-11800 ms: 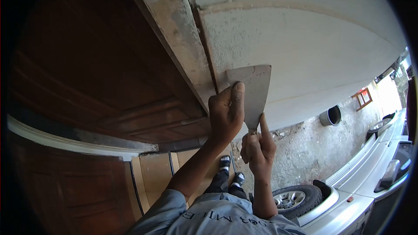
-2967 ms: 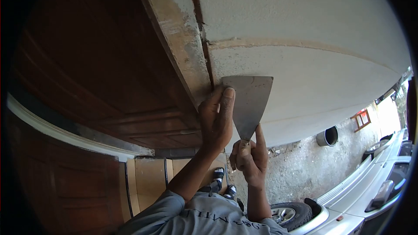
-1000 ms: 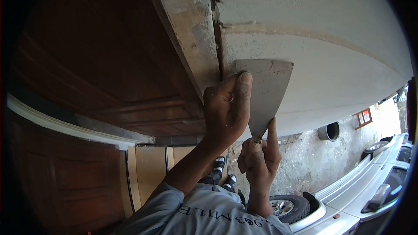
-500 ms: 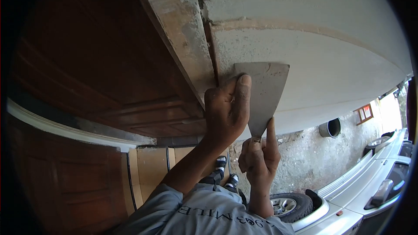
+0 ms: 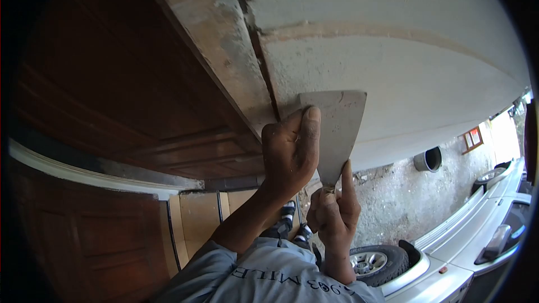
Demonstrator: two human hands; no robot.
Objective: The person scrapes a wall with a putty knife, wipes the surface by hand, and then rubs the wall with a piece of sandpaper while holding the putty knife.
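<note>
A wide putty knife (image 5: 342,126) with a flat grey metal blade lies against the pale wall (image 5: 404,78), its broad edge pointing away from me. My right hand (image 5: 335,213) is closed round its handle, the index finger stretched along the blade's lower right edge. At the blade's left side my left hand (image 5: 289,151) is closed, fingers curled and thumb pressed along the edge; what its curled fingers hold behind the blade is hidden. Just left of the blade runs a dark gap (image 5: 261,56) between the wall and a worn door frame (image 5: 224,50).
A brown panelled door (image 5: 123,73) fills the left side. Below are tan steps (image 5: 199,213) with dark edges, near my sandalled feet (image 5: 287,213). A silver vehicle (image 5: 449,264) is parked at lower right. A round pipe opening (image 5: 429,160) sits farther off.
The putty knife and both hands have shifted slightly down and left in view. The wall and door frame have also slid left as the camera turned. Both holds look the same.
</note>
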